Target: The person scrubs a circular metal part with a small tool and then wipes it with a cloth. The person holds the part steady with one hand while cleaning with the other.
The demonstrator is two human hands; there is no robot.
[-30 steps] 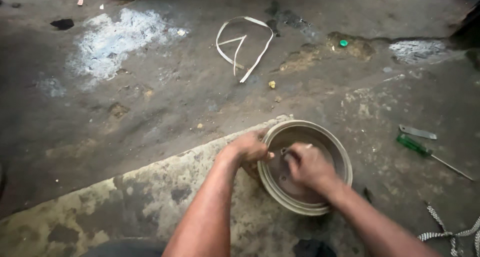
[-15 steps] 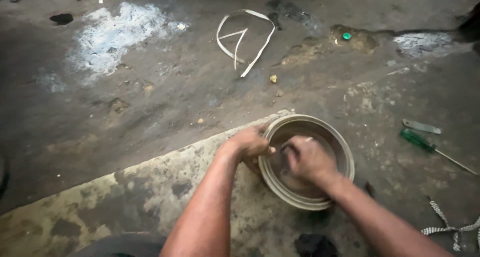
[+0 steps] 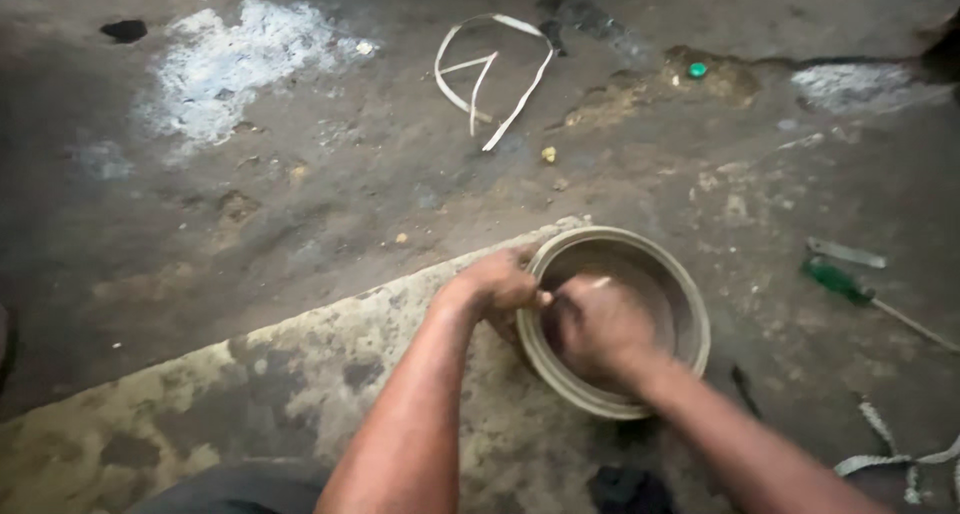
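Observation:
A round, dull metal ring-shaped part (image 3: 690,314), like a shallow drum or rim, lies on a worn mat on the ground. My left hand (image 3: 497,284) grips its near-left edge from outside. My right hand (image 3: 598,324) is inside the ring, fingers curled around a small pale object whose tip shows near the thumb; what it is I cannot tell. Both forearms reach in from the bottom of the view.
A dirty yellowish mat (image 3: 300,384) covers the ground under the ring. A green-handled screwdriver (image 3: 850,289) and a small flat metal piece (image 3: 845,252) lie to the right. A looped white strap (image 3: 490,74) lies farther off, another striped strap (image 3: 900,454) at bottom right.
My hands stay on the ring; the right hand has shifted slightly inside it. The view has moved a little.

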